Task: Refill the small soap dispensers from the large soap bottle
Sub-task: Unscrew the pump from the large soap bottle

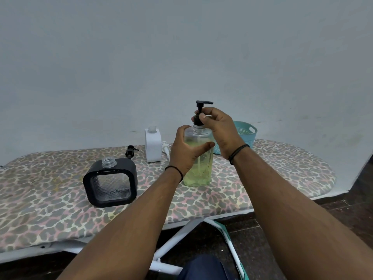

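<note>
The large clear soap bottle, holding yellow-green soap, stands upright mid-board. My left hand grips its body from the left. My right hand pinches the collar of its black pump at the neck. To the left stands a black square dispenser with a clear body and an open neck, its black pump lying behind it. A white square dispenser stands further back, also uncapped, with a white pump lying beside it.
Everything rests on a leopard-print ironing board set against a plain wall. A teal perforated basket sits behind my right wrist. The board's white legs and dark floor show below the near edge.
</note>
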